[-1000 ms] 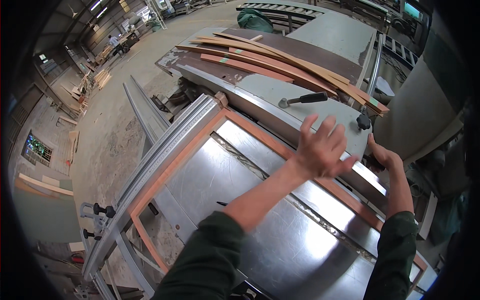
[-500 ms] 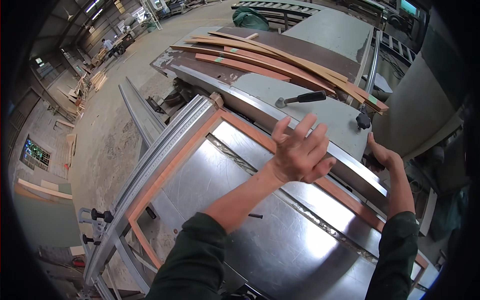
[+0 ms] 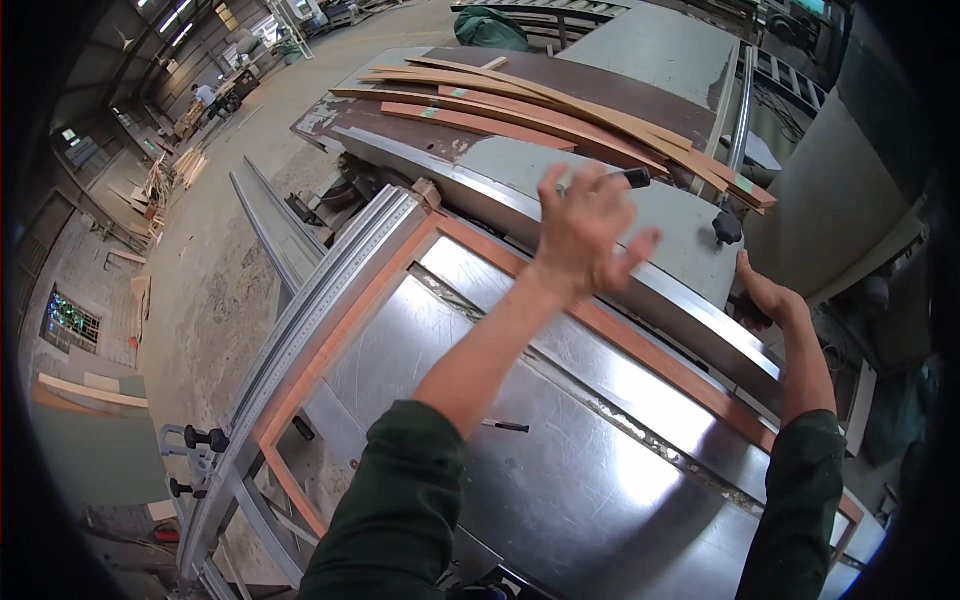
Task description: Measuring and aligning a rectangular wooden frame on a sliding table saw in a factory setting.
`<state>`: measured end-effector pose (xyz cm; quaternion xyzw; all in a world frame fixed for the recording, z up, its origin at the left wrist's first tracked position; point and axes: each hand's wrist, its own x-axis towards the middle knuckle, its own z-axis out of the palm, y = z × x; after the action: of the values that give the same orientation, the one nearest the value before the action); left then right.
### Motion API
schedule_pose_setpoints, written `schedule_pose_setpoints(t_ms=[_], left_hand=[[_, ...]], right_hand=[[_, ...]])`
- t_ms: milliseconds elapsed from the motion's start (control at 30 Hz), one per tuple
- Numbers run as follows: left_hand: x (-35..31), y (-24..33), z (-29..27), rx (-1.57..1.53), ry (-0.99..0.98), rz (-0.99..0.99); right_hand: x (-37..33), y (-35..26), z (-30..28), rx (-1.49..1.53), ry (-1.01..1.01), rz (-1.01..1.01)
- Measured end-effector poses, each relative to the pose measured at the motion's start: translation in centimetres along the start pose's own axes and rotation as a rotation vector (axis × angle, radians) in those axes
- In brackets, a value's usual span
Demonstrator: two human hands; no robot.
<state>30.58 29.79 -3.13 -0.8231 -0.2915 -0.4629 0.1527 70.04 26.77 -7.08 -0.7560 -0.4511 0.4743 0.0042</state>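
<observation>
My left hand (image 3: 585,235) is raised over the long metal fence (image 3: 700,312), fingers apart and holding nothing. Just beyond its fingertips shows the end of a black lever handle (image 3: 636,178); the hand hides the rest, so contact cannot be told. At the near right end of the fence, my right hand (image 3: 772,297) curls around something dark, its fingers mostly hidden. Beneath my arms, a reddish wooden frame (image 3: 335,345) lies on the shiny metal saw table (image 3: 590,490), one long side along the fence. A slim black pen-like stick (image 3: 507,427) rests inside the frame.
Several long wooden strips (image 3: 540,110) lie beyond the fence. A black knob (image 3: 727,227) stands near the right hand. A ruled aluminium rail (image 3: 310,300) borders the frame's left side, with black clamp knobs (image 3: 205,438) at its near end. Another person (image 3: 207,97) is far off.
My left hand has moved up and slightly left, over the lever handle, which it now mostly covers. My right hand stays at the fence end. The view has shifted slightly.
</observation>
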Motion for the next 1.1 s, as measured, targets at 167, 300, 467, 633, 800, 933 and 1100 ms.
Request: schedule_pose_setpoints(t_ms=[167,300,467,633,800,933,1100], left_hand=[[3.0,-0.4,-0.7,0.048,-0.164,-0.325],[2.9,4.6,-4.8,0.165,0.076,0.102],[2.9,3.9,-0.3,0.144,-0.088,-0.067],[1.3,-0.7,1.8,-0.014,-0.068,-0.137],[2.2,-3.8,0.7,0.139,-0.099,-0.269],[2.0,-5.0,2.1,0.069,-0.229,-0.422],[1.6,-5.0,1.8,-0.006,-0.297,-0.450]], right_hand=[[-0.3,-0.3,0.2,0.068,-0.048,-0.020],[-1.0,-0.7,0.0,0.007,-0.065,0.005],[-1.9,-1.3,0.2,-0.055,-0.036,-0.028],[-2.0,-1.4,0.2,-0.025,-0.047,0.006],[-1.6,-1.0,0.4,-0.026,-0.096,0.010],[-0.1,0.8,1.4,0.096,-0.210,-0.211],[1.2,2.3,1.1,0.090,-0.224,-0.304]])
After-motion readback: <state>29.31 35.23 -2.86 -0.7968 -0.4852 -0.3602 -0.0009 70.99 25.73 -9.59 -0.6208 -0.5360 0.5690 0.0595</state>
